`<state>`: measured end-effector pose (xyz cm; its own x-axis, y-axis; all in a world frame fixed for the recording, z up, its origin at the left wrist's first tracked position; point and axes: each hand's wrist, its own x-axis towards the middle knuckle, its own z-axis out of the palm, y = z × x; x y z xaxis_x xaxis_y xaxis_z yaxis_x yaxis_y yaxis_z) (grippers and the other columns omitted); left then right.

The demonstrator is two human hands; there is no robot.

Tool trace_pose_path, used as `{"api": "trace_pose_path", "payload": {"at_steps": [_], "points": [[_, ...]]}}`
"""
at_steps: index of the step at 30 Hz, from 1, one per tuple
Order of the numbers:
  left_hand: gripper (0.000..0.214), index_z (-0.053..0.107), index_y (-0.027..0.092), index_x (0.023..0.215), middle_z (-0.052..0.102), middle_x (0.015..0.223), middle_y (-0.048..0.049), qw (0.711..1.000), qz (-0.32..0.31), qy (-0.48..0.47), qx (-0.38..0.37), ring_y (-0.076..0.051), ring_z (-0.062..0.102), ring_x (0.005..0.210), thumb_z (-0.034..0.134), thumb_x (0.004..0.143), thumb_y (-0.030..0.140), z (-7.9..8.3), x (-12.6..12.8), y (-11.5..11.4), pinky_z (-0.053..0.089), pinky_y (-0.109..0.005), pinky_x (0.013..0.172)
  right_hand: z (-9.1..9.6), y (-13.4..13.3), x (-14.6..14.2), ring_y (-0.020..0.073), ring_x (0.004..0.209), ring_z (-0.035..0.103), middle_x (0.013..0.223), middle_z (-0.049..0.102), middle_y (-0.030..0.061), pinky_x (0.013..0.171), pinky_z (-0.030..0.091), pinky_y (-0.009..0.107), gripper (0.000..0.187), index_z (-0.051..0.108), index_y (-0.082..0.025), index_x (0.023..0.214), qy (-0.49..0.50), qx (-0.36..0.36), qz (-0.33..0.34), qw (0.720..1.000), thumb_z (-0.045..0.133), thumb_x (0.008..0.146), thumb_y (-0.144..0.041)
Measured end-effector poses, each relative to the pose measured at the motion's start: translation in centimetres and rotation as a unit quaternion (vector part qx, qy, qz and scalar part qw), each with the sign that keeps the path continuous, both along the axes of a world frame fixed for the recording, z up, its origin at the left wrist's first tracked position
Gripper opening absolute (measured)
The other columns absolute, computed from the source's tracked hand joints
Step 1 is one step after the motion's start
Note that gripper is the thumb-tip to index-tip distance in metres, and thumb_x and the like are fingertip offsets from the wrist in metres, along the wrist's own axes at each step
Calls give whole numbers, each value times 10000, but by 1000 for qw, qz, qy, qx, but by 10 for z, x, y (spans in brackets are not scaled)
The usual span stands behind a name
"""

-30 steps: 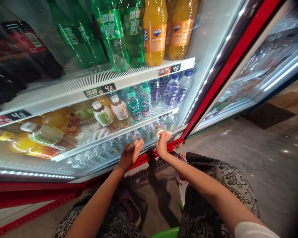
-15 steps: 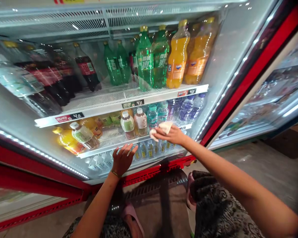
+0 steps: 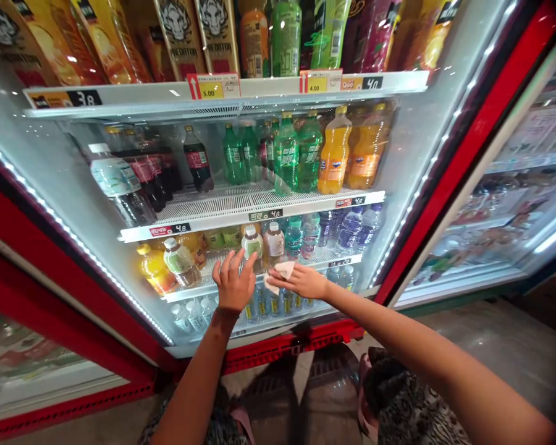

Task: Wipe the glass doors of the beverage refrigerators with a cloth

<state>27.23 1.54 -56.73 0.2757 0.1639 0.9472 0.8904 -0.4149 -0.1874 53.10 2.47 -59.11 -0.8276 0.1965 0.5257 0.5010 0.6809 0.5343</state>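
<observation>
With fingers spread, my left hand [image 3: 235,281] is in front of the lower shelf and holds nothing. It partly covers a white-capped bottle with a green label [image 3: 251,243]. My right hand [image 3: 306,282] grips a crumpled white cloth [image 3: 285,269], which could also be a paper wipe, close to the shelf's front edge. Just behind stand a pinkish bottle with a white cap [image 3: 273,241] and teal bottles [image 3: 294,238]. Whether the cloth touches the shelf edge I cannot tell.
Both hands are at a red-framed drinks cooler [image 3: 301,346]. Above them, a shelf [image 3: 222,213] bears cola, green and orange bottles [image 3: 334,154]. The top shelf [image 3: 143,99] carries juice bottles and gold boxes [image 3: 215,37]. Small water bottles [image 3: 194,314] line the bottom. A second cooler [image 3: 482,204] stands right.
The view has tilted up, bringing the top shelf in. My left hand has risen and spread in front of the bottles. My right hand, still with the cloth, has moved left toward it.
</observation>
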Motion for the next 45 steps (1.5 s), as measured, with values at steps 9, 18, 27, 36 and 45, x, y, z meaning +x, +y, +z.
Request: {"api": "trace_pose_path", "payload": {"at_steps": [9, 18, 27, 36, 45], "points": [[465, 667, 280, 1336, 626, 1357, -133, 1000, -3, -23, -12, -307, 505, 1354, 682, 879, 192, 22, 28, -8, 308, -508, 1188, 112, 8, 78, 234, 1286, 575, 1516, 578, -24, 1070, 472, 432, 651, 459, -434, 1504, 135, 59, -162, 976, 532, 950, -100], [456, 670, 279, 1331, 611, 1353, -134, 999, -46, -19, -20, -304, 489, 1363, 672, 882, 193, 19, 58, -11, 301, -500, 1197, 182, -12, 161, 192, 1001, 577, 1123, 492, 65, 857, 545, 385, 206, 571, -259, 1168, 550, 152, -157, 806, 479, 988, -222], [485, 652, 304, 1365, 606, 1381, -132, 995, -76, -43, -46, -318, 472, 1383, 643, 893, 191, 17, 89, -8, 273, -521, 1200, 124, 4, 130, 346, 1441, 362, 1464, 348, 209, 1191, 357, 620, 439, 459, -178, 1394, 554, 58, -195, 807, 425, 987, -337], [451, 678, 280, 1324, 602, 1369, -137, 996, -74, -46, -30, -319, 462, 1382, 658, 885, 182, 15, 93, -2, 280, -514, 1192, 23, -16, 84, 278, 1112, 551, 1285, 606, 102, 932, 541, 468, 453, 625, -311, 1335, 397, 36, -224, 889, 443, 969, -114], [480, 656, 303, 1353, 594, 1396, -127, 994, -82, -51, -60, -324, 459, 1389, 654, 887, 190, 12, 101, -2, 263, -529, 1192, 118, -11, 112, 275, 1163, 546, 1235, 561, 111, 980, 521, 469, 308, 640, -251, 1174, 510, 33, -170, 843, 528, 920, -117]]}}
